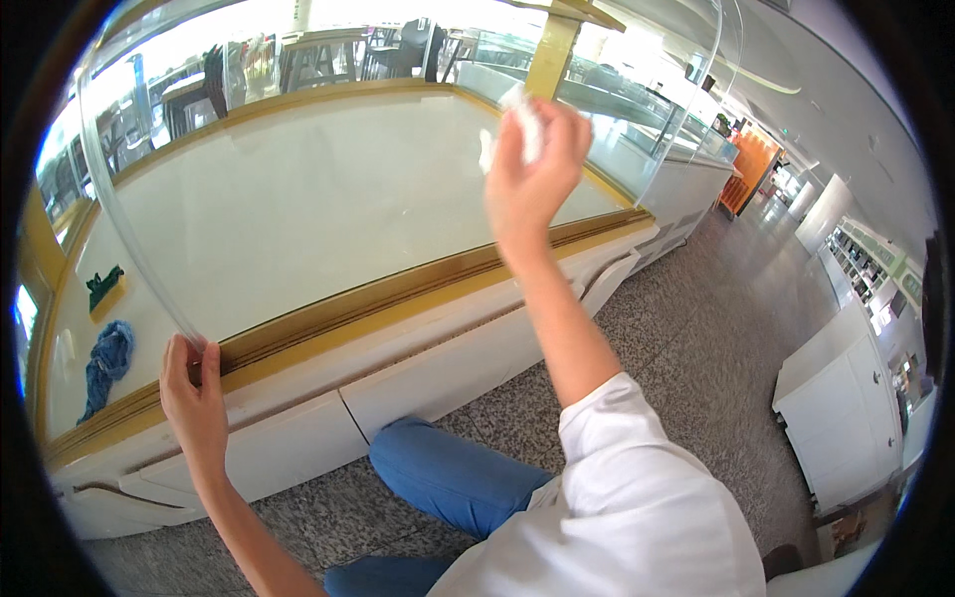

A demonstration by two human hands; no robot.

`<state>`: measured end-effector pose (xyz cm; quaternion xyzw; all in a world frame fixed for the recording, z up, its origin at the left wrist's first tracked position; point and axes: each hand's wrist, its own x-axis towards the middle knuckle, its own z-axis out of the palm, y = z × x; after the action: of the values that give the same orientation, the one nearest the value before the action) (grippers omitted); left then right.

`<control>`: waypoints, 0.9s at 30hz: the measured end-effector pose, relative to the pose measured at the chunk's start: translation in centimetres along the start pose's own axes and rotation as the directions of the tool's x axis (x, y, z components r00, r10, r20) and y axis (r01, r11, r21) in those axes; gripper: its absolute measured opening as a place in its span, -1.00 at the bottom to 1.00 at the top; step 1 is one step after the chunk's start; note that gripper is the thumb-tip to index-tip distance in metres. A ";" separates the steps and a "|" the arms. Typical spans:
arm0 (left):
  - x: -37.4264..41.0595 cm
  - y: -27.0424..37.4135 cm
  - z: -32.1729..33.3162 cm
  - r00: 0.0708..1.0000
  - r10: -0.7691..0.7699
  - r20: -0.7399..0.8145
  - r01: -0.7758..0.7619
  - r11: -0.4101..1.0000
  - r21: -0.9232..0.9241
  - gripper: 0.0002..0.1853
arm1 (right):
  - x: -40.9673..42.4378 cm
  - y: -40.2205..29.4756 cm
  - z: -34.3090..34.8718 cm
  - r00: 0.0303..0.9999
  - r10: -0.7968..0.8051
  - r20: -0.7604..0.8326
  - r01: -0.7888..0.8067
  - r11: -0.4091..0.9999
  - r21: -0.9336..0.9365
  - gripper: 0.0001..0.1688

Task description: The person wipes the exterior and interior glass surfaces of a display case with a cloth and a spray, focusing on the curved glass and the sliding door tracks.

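My left hand (pixel 190 392) pinches the lower left corner of a clear glass pane (pixel 133 250), low down by the brass-coloured track (pixel 358 310) of a display case. The pane stands upright in front of me, and its left edge shows as a pale strip. Raised over the right part of the pane, my right hand (pixel 543 183) is closed around a crumpled white tissue or cloth (pixel 531 133). Slight blur covers this hand. Whether the white wad touches the glass, I cannot tell.
On the case's white floor (pixel 313 194), to the left, lie a yellow-and-green sponge (pixel 106 292) and a crumpled blue cloth (pixel 110 358). A gold-coloured post (pixel 552 56) rises at the back right. White cabinet panels (pixel 440 366) run below the track. A white cabinet (pixel 839 403) stands behind me to the right.
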<state>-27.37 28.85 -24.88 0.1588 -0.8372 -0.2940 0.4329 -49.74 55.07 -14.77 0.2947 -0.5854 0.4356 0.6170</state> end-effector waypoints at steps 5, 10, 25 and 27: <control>0.1 -0.3 -0.8 0.999 -0.029 0.039 0.029 1.000 -0.003 -0.76 | -1.2 -0.2 -1.7 0.956 -0.169 0.239 0.173 0.985 0.004 -0.73; 0.2 -0.2 -0.7 0.997 -0.050 0.066 0.050 0.999 0.004 -0.78 | 0.5 0.2 0.5 0.997 0.006 -0.083 -0.004 1.000 0.018 -0.71; 0.2 -0.9 -0.9 0.994 -0.041 0.097 0.036 0.998 0.050 -0.76 | -2.8 -2.6 -0.4 0.998 0.017 0.060 -0.004 0.980 -0.197 -0.66; 0.3 -1.1 -1.2 0.994 -0.037 0.105 0.033 0.999 0.038 -0.75 | -2.7 -2.2 -0.6 0.997 -0.005 0.077 0.019 0.981 -0.192 -0.69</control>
<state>-26.50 27.43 -24.85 0.1654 -0.8612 -0.2941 0.3800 -47.35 54.11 -17.21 0.2535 -0.6461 0.3617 0.6225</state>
